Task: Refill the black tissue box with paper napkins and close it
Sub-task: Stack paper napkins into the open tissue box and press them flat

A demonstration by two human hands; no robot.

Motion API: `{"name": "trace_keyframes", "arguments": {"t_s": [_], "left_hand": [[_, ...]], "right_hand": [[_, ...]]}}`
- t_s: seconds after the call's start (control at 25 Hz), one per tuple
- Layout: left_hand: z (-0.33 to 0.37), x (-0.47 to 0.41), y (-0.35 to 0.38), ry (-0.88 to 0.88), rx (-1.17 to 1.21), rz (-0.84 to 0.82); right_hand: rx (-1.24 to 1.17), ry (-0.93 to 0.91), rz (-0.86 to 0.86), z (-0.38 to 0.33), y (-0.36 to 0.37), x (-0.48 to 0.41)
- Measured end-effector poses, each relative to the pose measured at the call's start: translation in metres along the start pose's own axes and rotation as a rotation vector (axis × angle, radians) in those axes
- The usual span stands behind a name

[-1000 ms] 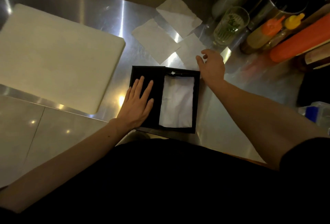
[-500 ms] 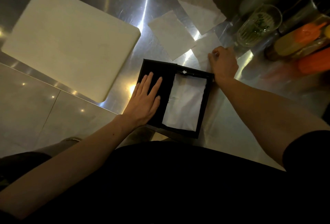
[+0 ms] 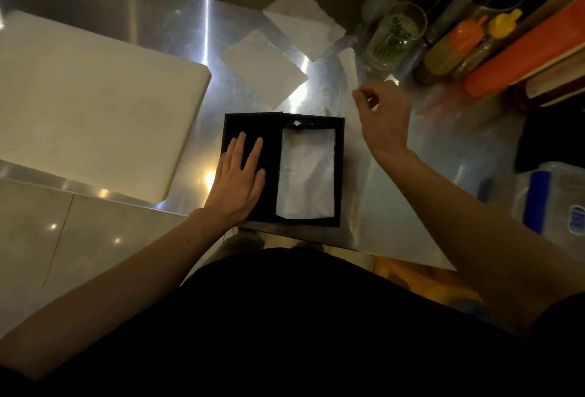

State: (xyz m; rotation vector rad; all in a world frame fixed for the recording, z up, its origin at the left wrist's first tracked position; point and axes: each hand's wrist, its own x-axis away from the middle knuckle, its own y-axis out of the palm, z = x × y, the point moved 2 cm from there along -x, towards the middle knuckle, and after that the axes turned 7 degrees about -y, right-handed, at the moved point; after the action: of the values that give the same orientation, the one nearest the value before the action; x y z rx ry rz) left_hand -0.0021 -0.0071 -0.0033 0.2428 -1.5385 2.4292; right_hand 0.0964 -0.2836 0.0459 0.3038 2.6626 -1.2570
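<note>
The black tissue box [image 3: 339,175] lies open on the steel counter in front of me. White paper napkins [image 3: 306,175] fill its right part. My left hand [image 3: 239,178] lies flat, fingers apart, on the black lid panel [image 3: 250,126] that covers the left part. My right hand [image 3: 384,118] hovers just beyond the box's far right corner, its fingertips pinched on a paper napkin [image 3: 348,64] that hangs blurred and edge-on. Two more napkins lie flat farther back, one [image 3: 264,67] near the box and one [image 3: 304,21] behind it.
A large white cutting board [image 3: 95,96] fills the counter's left side. At the back right stand a drinking glass [image 3: 395,36], an orange-capped squeeze bottle [image 3: 456,45], a yellow-capped one [image 3: 500,28] and an orange container [image 3: 531,48]. A clear plastic tub [image 3: 554,197] sits at the right edge.
My right hand closed on the napkin lying beside the box's far right corner and raised it off the counter. My left hand stayed flat on the lid.
</note>
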Motion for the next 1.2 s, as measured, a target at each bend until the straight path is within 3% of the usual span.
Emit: {"name": "trace_keyframes", "arguments": {"t_s": [0.4, 0.64, 1.04, 1.2], "left_hand": [[-0.006, -0.003, -0.002, 0.066, 0.056, -0.012], [-0.007, -0.003, -0.005, 0.106, 0.018, -0.022], [-0.004, -0.002, -0.004, 0.091, 0.009, -0.009], [-0.006, -0.003, -0.003, 0.092, 0.002, -0.011]], "right_hand": [[-0.224, 0.284, 0.176, -0.086, -0.004, 0.112], [-0.042, 0.318, 0.032, -0.081, 0.035, 0.14], [0.264, 0.262, -0.362, -0.068, 0.072, 0.138], [0.295, 0.168, -0.331, -0.067, 0.069, 0.137]]}}
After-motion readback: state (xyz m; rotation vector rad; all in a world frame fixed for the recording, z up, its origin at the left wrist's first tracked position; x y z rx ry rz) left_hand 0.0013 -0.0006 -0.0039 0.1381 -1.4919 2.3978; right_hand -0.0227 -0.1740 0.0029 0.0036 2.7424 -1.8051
